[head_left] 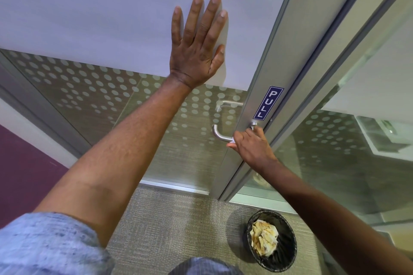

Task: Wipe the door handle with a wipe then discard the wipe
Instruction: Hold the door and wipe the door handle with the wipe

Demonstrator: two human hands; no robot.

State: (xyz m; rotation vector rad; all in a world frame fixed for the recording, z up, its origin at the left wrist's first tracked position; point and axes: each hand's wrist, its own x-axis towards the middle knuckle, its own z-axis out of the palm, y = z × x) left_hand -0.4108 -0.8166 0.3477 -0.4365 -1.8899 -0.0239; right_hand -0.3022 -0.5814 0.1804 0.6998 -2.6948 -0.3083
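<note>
On the metal door frame (pixel 257 87) there is a dark blue label (pixel 268 102) with white letters, running downward, that say "PULL". Just under this label the door handle (pixel 220 135), a bent silver bar, comes out of the frame and curves to the left.

The right hand (pixel 251 146) is closed around the straight part of the handle, near the frame. A small white corner of the wipe (pixel 232 140) shows at the edge of the fingers, pressed between hand and bar (the rest of it is hidden inside the grip). The right arm reaches in from the lower right side.

The left hand (pixel 197 44) lies flat on the frosted white part of the glass door (pixel 89 18), fingers spread and pointing up, holding nothing. Its arm is stretched out, with a blue sleeve (pixel 49 245) rolled up at the elbow.

Lower on the glass there is a pattern of pale dots. On the carpet (pixel 169 219), below the handle and a little to the right, stands a black mesh bin (pixel 288 250) with crumpled paper (pixel 264 239) inside. The right forearm passes beside the bin, not over it.
</note>
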